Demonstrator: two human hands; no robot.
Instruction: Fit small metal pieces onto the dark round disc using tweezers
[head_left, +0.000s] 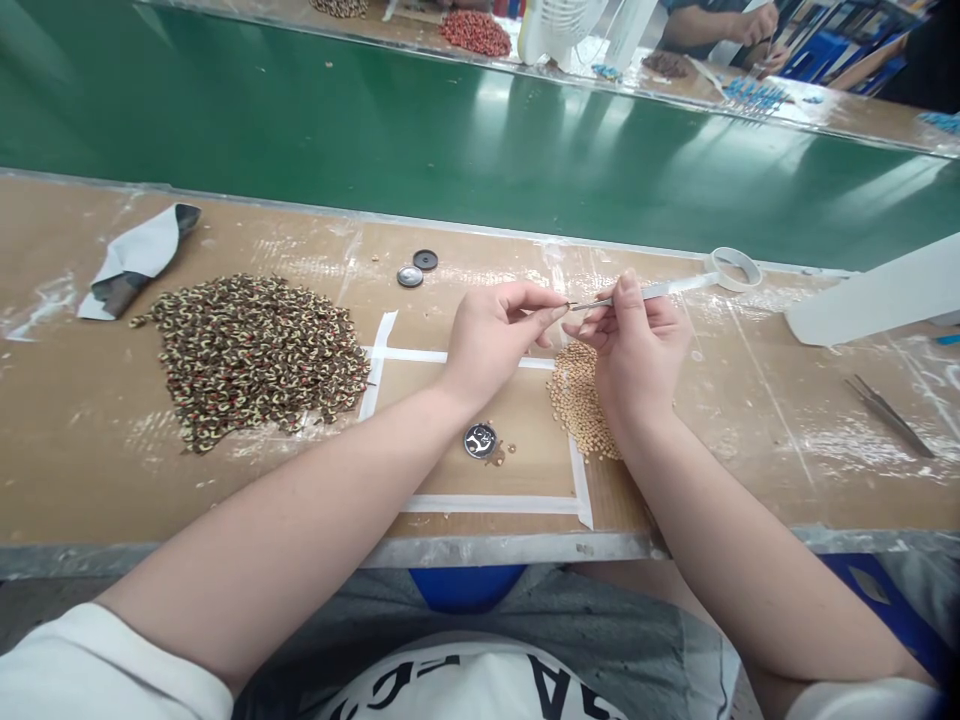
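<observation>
My left hand (491,335) is closed in a pinch, with thumb and forefinger meeting at something too small to make out. Pointing at those fingertips are the thin metal tweezers (663,290), which my right hand (643,355) grips from the right. Partly beneath my right hand spreads a pile of small tan beads (577,400). A round metal cap (480,440) holding dark, shiny liquid lies between my forearms, inside a rectangle of white tape (495,503). Brown drips lie beside the cap.
On the left is a heap of small dark-and-cream pieces (262,360), near a folded sheet (139,260). Two round caps (410,276) lie behind. Rightward are a tape roll (735,268), a white container (877,295) and other tweezers (892,418). Other people's hands (757,25) work beyond the green strip (375,140).
</observation>
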